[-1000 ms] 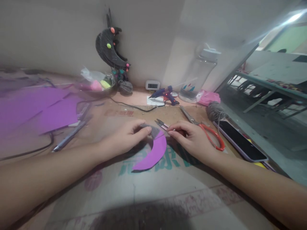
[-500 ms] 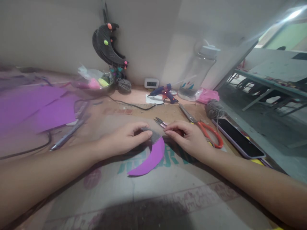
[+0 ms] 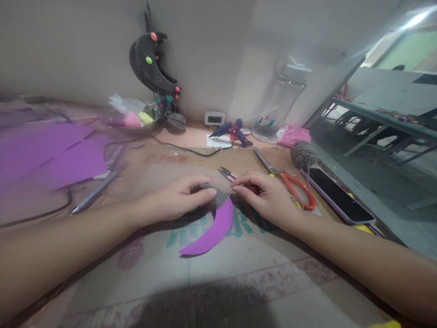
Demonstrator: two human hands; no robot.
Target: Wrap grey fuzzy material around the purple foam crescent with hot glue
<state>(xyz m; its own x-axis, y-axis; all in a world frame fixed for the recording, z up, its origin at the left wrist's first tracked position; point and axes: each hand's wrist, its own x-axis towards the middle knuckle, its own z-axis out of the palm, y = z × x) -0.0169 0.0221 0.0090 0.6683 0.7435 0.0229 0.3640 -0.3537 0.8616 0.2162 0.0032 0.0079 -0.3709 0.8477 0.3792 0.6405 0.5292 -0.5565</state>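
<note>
My left hand (image 3: 194, 193) pinches the upper end of a purple crescent cutout (image 3: 218, 228) between thumb and fingers. Grey yarn (image 3: 221, 197) is wrapped over that upper end, while the lower part is bare purple and its tip points down-left. Close on the right, my right hand (image 3: 261, 193) is closed in a pinch; a thin strand seems to run from the wrapped end to its fingertips. Small thread snips (image 3: 227, 173) lie just behind the right fingers, their handles partly hidden by that hand.
Orange-handled scissors (image 3: 290, 182), a phone (image 3: 337, 196) and a grey yarn ball (image 3: 302, 155) lie right. Behind stand a glue gun (image 3: 234, 132), clock (image 3: 214, 119) and bottle (image 3: 280, 102). Purple sheets (image 3: 78, 157) and a pen (image 3: 95, 191) are left. A dark crescent ornament (image 3: 148, 64) hangs behind.
The crescent has tilted slightly, its lower tip shifting down and a little left. A bit more of the grey wrap shows. Both hands keep nearly the same place and grip.
</note>
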